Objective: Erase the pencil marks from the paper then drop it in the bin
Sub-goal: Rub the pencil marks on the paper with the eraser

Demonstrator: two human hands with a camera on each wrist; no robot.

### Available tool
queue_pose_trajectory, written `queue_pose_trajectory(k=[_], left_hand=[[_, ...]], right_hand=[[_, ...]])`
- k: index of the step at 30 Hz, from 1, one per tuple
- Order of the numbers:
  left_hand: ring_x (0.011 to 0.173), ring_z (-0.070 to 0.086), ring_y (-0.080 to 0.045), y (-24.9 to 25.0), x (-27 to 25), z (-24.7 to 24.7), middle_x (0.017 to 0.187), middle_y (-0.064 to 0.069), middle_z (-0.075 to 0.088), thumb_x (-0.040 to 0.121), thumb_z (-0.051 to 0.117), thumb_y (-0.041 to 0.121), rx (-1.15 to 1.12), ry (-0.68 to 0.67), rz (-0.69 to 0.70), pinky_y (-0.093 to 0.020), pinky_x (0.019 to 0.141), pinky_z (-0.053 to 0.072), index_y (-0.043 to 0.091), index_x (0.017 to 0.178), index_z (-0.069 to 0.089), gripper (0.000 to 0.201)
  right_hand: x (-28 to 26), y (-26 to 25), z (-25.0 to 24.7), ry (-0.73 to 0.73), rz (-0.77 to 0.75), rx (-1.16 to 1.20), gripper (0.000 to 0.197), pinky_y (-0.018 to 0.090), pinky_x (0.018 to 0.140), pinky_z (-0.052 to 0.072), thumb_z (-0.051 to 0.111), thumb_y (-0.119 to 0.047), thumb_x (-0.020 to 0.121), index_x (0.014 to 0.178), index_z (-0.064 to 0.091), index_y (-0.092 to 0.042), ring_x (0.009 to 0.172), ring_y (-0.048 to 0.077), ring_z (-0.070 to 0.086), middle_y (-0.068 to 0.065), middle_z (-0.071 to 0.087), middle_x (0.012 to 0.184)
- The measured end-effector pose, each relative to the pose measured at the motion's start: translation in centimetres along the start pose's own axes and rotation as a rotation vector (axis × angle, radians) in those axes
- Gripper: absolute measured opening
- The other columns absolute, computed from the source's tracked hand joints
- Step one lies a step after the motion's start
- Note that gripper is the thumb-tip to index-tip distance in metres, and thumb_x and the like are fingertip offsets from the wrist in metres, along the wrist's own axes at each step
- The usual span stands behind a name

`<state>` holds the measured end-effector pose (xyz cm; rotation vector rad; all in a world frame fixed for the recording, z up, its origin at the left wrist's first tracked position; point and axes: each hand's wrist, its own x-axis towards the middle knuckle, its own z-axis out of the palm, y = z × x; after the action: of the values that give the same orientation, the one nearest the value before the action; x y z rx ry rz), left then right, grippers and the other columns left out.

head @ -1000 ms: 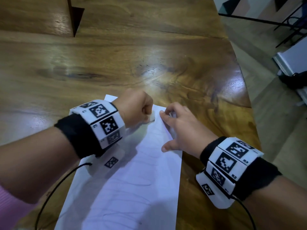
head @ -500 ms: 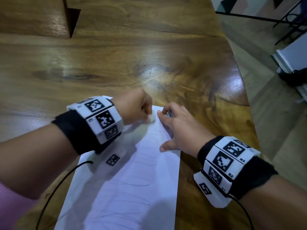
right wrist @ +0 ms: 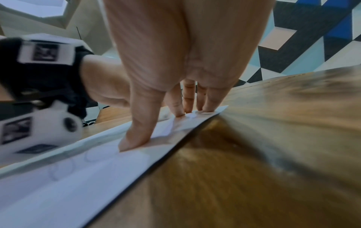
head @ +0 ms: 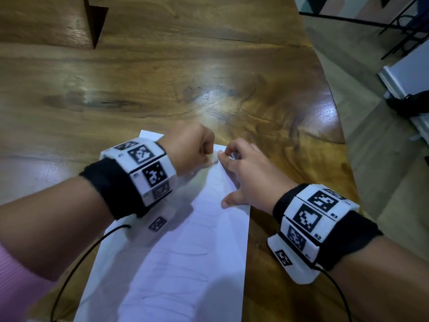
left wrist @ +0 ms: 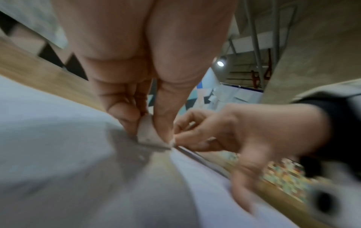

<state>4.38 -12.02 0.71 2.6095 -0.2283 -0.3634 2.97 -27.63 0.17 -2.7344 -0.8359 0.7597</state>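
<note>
A white sheet of paper with faint looping pencil marks lies on the wooden table. My left hand pinches a small whitish eraser between thumb and fingers and holds it down on the paper near its far right corner. My right hand presses the same corner flat, its straight fingertips and thumb spread on the sheet along the right edge. No bin shows in any view.
The table's curved right edge drops to a tiled floor. A dark wedge-shaped gap cuts into the tabletop at the far left. Black cables trail from both wrist bands over the near table. A dark object lies on the floor at right.
The left hand with the eraser has shifted slightly back and forth near the paper's far corner. The right hand has stayed pressed on the sheet.
</note>
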Motion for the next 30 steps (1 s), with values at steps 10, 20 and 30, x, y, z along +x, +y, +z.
queue_pose_trajectory(k=[10,20,30], left_hand=[[0.054,0.045,-0.012,-0.2,-0.2,-0.1,0.054,0.012,0.046,0.071,0.071,0.018,-0.054,-0.013,0.000,-0.011,0.048,0.030,0.018,0.064,0.062,0.011],[0.066,0.046,-0.017,-0.9,-1.3,0.4,0.068,0.001,0.054,0.074,0.069,0.022,0.013,-0.015,0.066,-0.018,0.052,0.032,0.012,0.074,0.065,0.011],[0.062,0.046,-0.014,-2.1,-2.6,0.4,0.066,0.005,0.054,0.072,0.068,0.016,0.059,-0.161,0.158,-0.013,0.053,0.030,0.013,0.074,0.065,0.004]], right_hand=[[0.0,-0.1,0.1,0.000,0.019,-0.001,0.099,0.028,0.103,0.034,0.076,-0.046,0.068,0.147,0.025,-0.017,0.119,0.013,0.024,-0.005,0.022,0.131],[-0.2,0.2,0.3,0.000,0.005,0.007,0.104,0.025,0.106,0.030,0.076,-0.049,0.067,0.149,0.019,-0.017,0.123,0.011,0.020,-0.006,0.019,0.133],[-0.3,0.2,0.4,-0.007,-0.006,0.003,0.104,0.024,0.107,0.029,0.076,-0.050,0.068,0.149,0.018,-0.019,0.128,0.012,0.018,-0.006,0.017,0.137]])
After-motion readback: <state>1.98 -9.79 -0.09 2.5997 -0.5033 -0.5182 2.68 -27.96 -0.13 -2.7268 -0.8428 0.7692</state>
